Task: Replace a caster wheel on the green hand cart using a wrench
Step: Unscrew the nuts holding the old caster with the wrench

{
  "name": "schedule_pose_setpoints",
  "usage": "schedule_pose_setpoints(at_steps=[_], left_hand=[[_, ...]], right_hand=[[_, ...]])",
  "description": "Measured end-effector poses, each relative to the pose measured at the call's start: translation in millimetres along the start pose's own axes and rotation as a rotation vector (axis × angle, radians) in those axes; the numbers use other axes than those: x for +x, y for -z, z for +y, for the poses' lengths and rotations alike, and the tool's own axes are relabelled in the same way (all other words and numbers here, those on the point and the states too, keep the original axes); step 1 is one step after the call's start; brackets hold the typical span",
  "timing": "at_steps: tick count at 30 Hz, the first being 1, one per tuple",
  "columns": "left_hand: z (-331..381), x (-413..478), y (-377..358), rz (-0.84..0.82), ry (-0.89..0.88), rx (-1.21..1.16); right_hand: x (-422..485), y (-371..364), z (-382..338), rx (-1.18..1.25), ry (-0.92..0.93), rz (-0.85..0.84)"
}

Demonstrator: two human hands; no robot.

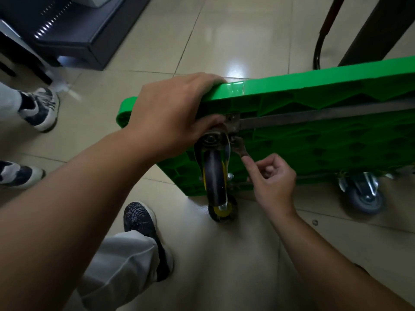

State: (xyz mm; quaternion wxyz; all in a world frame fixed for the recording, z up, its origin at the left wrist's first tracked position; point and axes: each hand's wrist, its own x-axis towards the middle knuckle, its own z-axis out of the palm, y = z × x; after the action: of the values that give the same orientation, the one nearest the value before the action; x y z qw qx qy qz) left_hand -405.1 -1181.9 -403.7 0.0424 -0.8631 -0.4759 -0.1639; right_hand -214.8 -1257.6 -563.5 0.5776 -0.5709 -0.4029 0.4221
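L hand (170,113) grips cart (314,142); R hand (274,183) pinches wrench (241,149) by caster (215,176).

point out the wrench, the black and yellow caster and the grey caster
wrench (242,151): head view, on its shaft below the head
black and yellow caster (215,173): head view, on the dark tread
grey caster (365,199): head view, on the wheel's side

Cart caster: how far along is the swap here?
Done: cart is tipped on its side, underside showing. In hand: left hand grips its edge; right hand pinches the wrench at the mount of the caster. Left: that caster is mounted, a second wheel lies on the floor below; loosening or tightening cannot be told.
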Motion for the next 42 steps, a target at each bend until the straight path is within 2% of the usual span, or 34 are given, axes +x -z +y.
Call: schedule_pose_setpoints(at_steps=[14, 17, 19, 23, 24, 26, 28, 30, 32, 35, 37, 38, 40, 42], left_hand=[[0, 2, 1, -0.021, -0.008, -0.017], [2, 0, 2, -0.021, 0.001, -0.029], [3, -2, 0, -0.017, -0.002, -0.027], [6, -2, 1, -0.006, -0.005, -0.012], [6, -2, 2, -0.009, 0.000, -0.016], [6, -2, 2, -0.015, 0.015, -0.026], [7, -1, 3, -0.014, 0.023, -0.030], [8, -1, 4, -0.012, 0.024, -0.029], [9, -2, 4, -0.008, 0.025, -0.029], [8, -3, 4, -0.004, 0.024, -0.029], [7, -3, 4, -0.007, 0.020, -0.032], [7, -3, 3, -0.008, 0.016, -0.033], [6, -2, 3, -0.005, 0.010, -0.034], [5, -1, 2, -0.009, 0.013, -0.036]], right_hand=[[-4, -47, -1, 0.109, -0.241, -0.010], [-6, -32, -10, 0.051, -0.260, 0.032], [2, -12, -21, -0.081, -0.229, 0.038], [24, 26, -64, -0.672, 0.031, 0.010], [28, 31, -78, -0.862, 0.153, 0.013], [32, 34, -103, -1.237, 0.533, 0.064], [34, 27, -126, -1.486, 0.852, 0.071], [38, 18, -140, -1.618, 0.965, 0.020], [39, 13, -145, -1.674, 0.986, -0.026], [31, 22, -147, -1.580, 0.894, -0.027], [21, 37, -141, -1.353, 0.656, 0.006], [15, 44, -136, -1.149, 0.480, 0.018], [3, 50, -116, -0.586, 0.145, 0.076], [-6, 47, -83, -0.229, -0.051, 0.235]])
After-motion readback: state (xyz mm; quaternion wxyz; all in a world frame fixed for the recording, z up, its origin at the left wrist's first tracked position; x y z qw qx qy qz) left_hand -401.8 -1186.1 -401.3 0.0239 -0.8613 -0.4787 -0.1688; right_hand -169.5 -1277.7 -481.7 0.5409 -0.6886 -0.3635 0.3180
